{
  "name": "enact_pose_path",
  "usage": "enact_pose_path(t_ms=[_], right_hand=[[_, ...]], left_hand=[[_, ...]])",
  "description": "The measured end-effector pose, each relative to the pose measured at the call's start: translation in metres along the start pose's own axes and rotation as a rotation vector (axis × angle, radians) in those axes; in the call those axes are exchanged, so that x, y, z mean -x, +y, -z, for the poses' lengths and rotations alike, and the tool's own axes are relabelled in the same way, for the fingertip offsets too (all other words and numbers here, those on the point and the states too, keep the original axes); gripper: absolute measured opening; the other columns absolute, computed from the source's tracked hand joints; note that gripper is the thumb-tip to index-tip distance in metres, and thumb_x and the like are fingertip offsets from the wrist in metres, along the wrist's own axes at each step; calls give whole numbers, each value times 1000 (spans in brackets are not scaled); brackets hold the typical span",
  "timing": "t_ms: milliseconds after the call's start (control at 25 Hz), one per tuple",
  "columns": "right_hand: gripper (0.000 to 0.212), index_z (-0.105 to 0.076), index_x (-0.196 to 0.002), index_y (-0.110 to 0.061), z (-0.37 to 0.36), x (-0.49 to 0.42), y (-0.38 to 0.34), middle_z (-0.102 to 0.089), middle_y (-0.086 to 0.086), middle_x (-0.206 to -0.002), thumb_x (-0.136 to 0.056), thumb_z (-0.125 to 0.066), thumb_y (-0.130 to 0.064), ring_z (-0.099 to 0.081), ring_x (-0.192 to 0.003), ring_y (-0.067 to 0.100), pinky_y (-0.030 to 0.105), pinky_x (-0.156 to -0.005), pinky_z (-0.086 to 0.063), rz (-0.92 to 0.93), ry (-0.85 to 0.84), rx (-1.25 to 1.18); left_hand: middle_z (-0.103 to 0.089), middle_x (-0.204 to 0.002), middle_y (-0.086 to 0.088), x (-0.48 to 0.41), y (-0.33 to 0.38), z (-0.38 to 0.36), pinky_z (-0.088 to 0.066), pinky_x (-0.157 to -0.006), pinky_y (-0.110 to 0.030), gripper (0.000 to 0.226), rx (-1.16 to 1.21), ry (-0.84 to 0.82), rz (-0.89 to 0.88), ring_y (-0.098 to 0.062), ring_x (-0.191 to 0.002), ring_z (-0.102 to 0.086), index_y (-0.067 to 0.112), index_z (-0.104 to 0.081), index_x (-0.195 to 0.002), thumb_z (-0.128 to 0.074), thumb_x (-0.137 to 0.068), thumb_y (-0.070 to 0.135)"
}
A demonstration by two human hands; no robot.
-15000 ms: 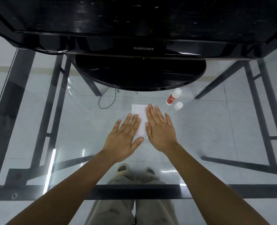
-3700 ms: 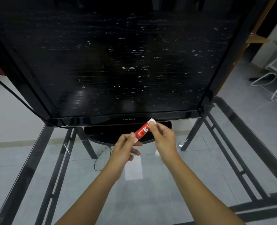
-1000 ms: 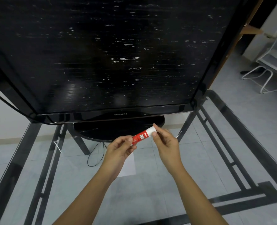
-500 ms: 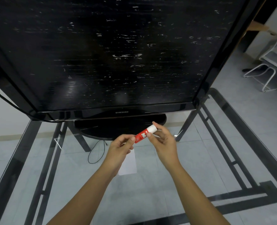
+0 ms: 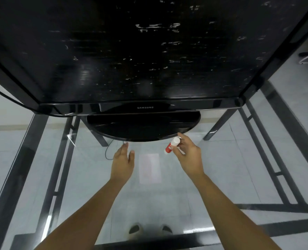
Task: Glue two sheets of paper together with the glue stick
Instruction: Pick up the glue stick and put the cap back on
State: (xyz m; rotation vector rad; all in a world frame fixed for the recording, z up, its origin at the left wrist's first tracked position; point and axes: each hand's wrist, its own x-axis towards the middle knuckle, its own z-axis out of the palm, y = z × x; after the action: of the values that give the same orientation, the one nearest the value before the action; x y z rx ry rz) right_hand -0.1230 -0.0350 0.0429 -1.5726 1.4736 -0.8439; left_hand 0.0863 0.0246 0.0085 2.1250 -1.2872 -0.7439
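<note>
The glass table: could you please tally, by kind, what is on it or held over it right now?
Monitor: 1
Paper, lying flat (number of sheets cannot be told): 1
Glue stick, in the right hand: 1
Hands, counting the empty left hand: 2
Total: 5

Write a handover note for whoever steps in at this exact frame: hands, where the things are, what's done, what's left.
Right hand: holds the glue stick, white end up, above the glass table.
Left hand: open, empty, beside the paper.
Paper: flat on the table between the hands; it looks like one stack, and I cannot tell separate sheets.
Cap: cannot tell whether it is on the stick.
Done: the paper seems already laid together, so gluing looks finished, though no glue line is visible.
Left: probably set the glue stick down and check the bond.
</note>
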Motion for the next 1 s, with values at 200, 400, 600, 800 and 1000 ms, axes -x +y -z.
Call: enact_pose_path(t_ms=[200, 400, 600, 800, 1000], right_hand=[[34, -59, -116, -17, -6, -5, 10, -69, -6, -94, -83, -67, -12, -62, -94, 6, 23, -92, -49, 137, -45, 123], [35, -60, -117, -13, -7, -3, 18, -68, 2, -108, -83, -68, -15, -58, -96, 6, 27, -93, -49, 170, -61, 195], [38, -59, -120, -11, -9, -2, 20, -67, 6, -112, -83, -68, -16, -59, -97, 9, 25, -90, -48, 190, -66, 209], [37, -58, -120, -9, -12, -2, 21, -66, 8, -112, -85, -66, -19, -60, -101, 16, 31, -92, -50, 177, -62, 218], [45, -54, -124, -10, -10, -5, 10, -63, 7, -117, -84, -67, -26, -58, -107, 17, 33, -94, -48, 107, -87, 256]], left_hand=[[-7, -157, -8, -10, -28, -15, -11, -116, -38, 58, -308, -57, -103, -24, -144, -2, 9, -7, -146, -27, -99, 35], [4, -157, -7, -11, -41, -26, -4, -116, -38, 60, -485, -112, -122, -23, -144, 6, 10, -1, -146, -19, -98, 40], [4, -158, -7, -11, -45, -29, 0, -115, -36, 60, -555, -101, -133, -22, -144, 8, 11, -1, -147, -15, -97, 41], [5, -157, -7, -10, -45, -28, 1, -115, -37, 59, -547, -113, -137, -23, -143, 9, 11, 0, -147, -15, -97, 41], [6, -157, -5, -10, -33, -16, 3, -115, -36, 60, -477, -114, -169, -20, -143, 11, 13, 3, -147, -17, -98, 42]])
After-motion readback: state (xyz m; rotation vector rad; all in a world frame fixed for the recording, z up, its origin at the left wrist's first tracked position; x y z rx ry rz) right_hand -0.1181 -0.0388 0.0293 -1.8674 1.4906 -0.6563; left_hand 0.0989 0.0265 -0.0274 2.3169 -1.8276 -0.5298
